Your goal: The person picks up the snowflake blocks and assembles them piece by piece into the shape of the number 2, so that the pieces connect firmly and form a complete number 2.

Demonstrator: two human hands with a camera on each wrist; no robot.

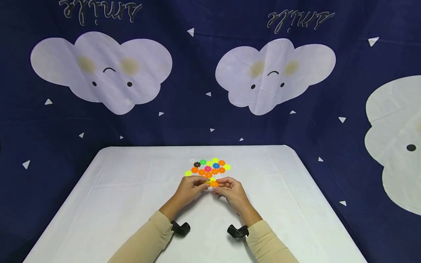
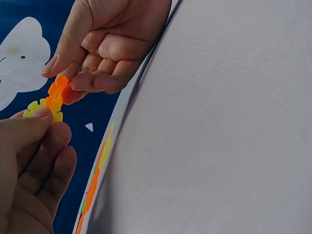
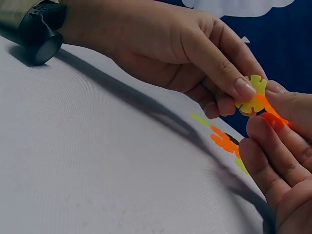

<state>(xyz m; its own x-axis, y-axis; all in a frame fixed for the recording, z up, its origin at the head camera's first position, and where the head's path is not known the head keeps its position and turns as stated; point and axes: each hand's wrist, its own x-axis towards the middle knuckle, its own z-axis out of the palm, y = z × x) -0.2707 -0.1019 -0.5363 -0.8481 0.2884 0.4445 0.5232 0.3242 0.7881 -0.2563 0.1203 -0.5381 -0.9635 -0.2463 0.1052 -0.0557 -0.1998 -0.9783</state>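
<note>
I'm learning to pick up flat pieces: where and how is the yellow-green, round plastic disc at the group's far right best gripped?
Probably pinch the yellow-green, round plastic disc by its near and far edges, from the right: it seems to lie flat, with orange, notched plastic discs close on its left and white tabletop on its right.

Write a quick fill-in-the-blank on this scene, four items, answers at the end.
1. The left hand pinches a ____ flower-shaped piece that touches the orange piece.
2. In the head view, the blue piece lies to the ____ of the dark piece.
3. In the head view, the cloud faces on the backdrop appear upside ____.
4. The table top is coloured ____.

Missing words: yellow; right; down; white.
</note>
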